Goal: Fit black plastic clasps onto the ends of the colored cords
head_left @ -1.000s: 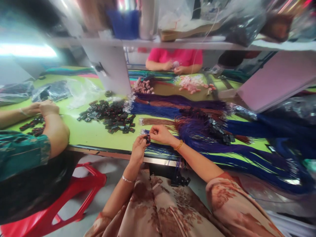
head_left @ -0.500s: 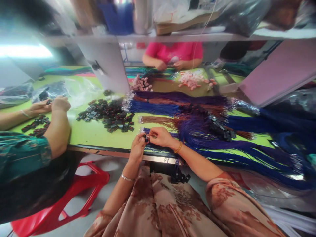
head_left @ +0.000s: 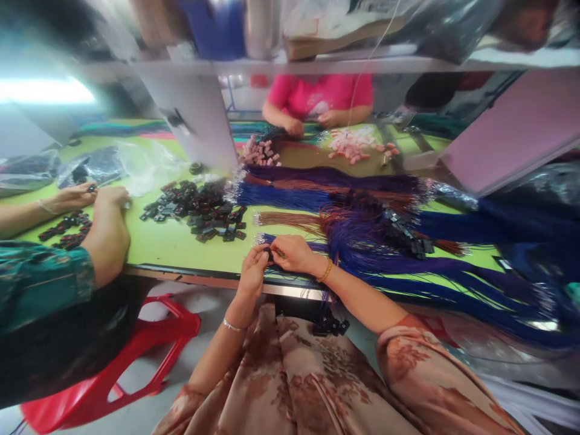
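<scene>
My left hand (head_left: 254,270) and my right hand (head_left: 292,253) meet at the near edge of the green table (head_left: 172,244). Both are pinched together on a small black connector (head_left: 269,254) at the end of blue wires (head_left: 362,266). A pile of loose black connectors (head_left: 199,209) lies just left of my hands. Bundles of blue, purple and brown wires (head_left: 335,199) spread to the right, with black connectors (head_left: 403,232) on them.
A person in a green sleeve (head_left: 40,284) works at the left over small connectors (head_left: 63,226), sitting by a red stool (head_left: 113,374). Across the table a person in pink (head_left: 321,96) handles pink parts (head_left: 353,148). A grey post (head_left: 199,121) and a shelf (head_left: 317,63) stand above.
My hands have stayed at the table edge, pressed closer on the connector. The neighbour's hands on the left have shifted slightly to the right.
</scene>
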{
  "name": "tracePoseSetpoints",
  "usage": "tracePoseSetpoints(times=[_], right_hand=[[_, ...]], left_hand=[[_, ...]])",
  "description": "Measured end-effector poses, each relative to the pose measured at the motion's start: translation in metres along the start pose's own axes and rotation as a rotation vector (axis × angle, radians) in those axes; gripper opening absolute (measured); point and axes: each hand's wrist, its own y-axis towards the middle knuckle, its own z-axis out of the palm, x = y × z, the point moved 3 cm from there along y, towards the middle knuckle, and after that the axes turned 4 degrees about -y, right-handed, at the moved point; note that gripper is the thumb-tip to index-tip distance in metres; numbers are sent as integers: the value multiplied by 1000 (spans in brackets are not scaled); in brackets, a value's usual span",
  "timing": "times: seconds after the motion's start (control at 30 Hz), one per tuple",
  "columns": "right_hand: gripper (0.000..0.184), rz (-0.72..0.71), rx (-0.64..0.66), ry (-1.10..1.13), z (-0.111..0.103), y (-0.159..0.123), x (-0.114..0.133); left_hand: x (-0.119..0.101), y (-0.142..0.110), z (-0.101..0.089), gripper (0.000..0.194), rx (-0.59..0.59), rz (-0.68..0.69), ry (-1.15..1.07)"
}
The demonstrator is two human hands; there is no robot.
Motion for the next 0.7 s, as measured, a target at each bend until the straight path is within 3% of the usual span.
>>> tracePoseSetpoints(times=[0.17, 0.43, 0.63, 0.7], right_hand=[[13, 24, 4, 98, -2, 0, -1], [13, 77, 28, 51, -2, 0, 0], [21, 131, 107, 281, -23, 0, 4], [21, 111, 55, 307, -38, -2, -1]], left_hand=[[-2, -2, 1, 39, -21, -14, 3], [0, -1, 0, 38, -47, 8, 32], [0, -2, 3, 39, -59, 55, 6], [1, -3, 3, 41, -65, 72, 19]])
